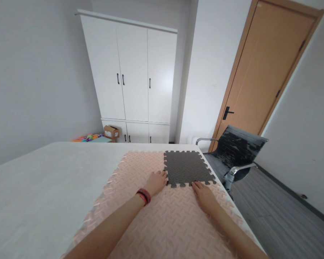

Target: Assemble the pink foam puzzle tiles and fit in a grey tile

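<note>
Hands rest flat on a bed (43, 180) covered partly by pink foam mats (167, 216). The left hand (156, 182) lies palm down with fingers extended and relaxed, gripping nothing; its fingertips touch the left edge of a grey mat (187, 167) near that mat's near-left corner. The right hand (203, 194) also lies palm down, open and holding nothing, with fingertips touching the grey mat's near edge, right of centre. A red band (144, 196) circles the left wrist. The grey mat lies flat on top of the pink mats, at their far right area, close to the bed's right edge. It lies directly ahead of both hands, away from the person; the left hand bears on its side, the right hand on its near edge, and both are equally near since both touch it. The grey mat appears roughly square with toothed edges, so no clear long axis can be told; its edges run about parallel to the pink mats' edges, with one side facing the person. Beyond the bed stand a white wardrobe (132, 72) and a wooden door (267, 68). A grey chair (234, 151) stands just beside the bed's right side. A cardboard box (111, 131) sits on the floor by the wardrobe.
</note>
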The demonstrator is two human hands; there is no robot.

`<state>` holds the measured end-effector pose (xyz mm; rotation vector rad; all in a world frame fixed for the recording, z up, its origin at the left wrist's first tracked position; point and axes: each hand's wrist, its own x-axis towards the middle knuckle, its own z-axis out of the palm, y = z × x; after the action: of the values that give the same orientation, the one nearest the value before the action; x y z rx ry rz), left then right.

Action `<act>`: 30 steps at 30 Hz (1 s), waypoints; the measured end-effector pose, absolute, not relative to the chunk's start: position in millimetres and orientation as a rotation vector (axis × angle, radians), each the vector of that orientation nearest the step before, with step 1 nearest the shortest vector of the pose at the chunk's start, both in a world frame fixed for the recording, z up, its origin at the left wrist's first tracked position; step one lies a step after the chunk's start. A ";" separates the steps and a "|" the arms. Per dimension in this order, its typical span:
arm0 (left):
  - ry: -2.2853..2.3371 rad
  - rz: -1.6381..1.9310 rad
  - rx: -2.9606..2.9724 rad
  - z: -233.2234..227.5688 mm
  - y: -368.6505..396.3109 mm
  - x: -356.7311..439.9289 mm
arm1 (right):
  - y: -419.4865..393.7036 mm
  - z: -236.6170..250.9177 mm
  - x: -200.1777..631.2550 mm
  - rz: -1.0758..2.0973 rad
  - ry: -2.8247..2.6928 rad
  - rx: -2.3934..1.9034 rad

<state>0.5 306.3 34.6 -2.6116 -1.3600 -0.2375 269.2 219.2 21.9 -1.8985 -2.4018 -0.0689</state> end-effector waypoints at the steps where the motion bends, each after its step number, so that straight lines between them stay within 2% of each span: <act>1: -1.373 -0.249 -2.606 33.6 306.4 1.3 | 219.9 22.5 265.9 -0.071 -2.401 -1.904; 8: -1.404 -0.318 -2.652 32.4 309.2 1.7 | 229.8 40.9 243.4 -0.074 -2.404 -1.949; 15: -1.425 -0.311 -2.698 35.4 319.0 -3.9 | 214.9 42.2 217.8 -0.003 -2.510 -1.694; 30: -1.358 -0.225 -2.823 48.3 340.2 -6.5 | 215.8 44.4 192.1 0.096 -2.537 -1.497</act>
<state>-6.5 340.2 48.3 -2.8227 -1.3578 -0.2250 192.1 215.8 44.4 -1.4975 -2.5373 0.0956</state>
